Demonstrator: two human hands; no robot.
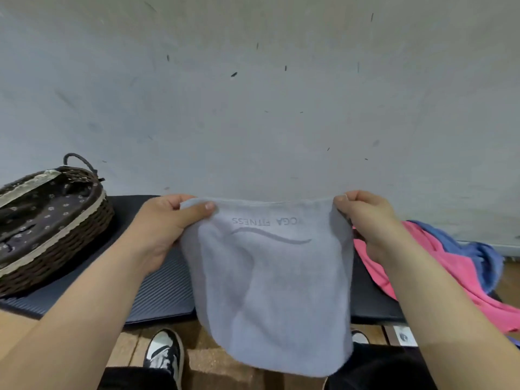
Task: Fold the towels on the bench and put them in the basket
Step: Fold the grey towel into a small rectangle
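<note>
The left hand (166, 226) and right hand (365, 220) each pinch a top corner of the grey towel (270, 291), which hangs above the dark surface (163, 288). The basket (53, 229) sits left. Pink towel (450, 271) and blue towel (475, 249) lie right.

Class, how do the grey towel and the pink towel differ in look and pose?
The grey towel is pale with lettering; the pink towel is bright. The grey towel hangs spread out, held by the left hand and right hand; the pink towel lies crumpled on the bench. Neither is in the basket.
</note>
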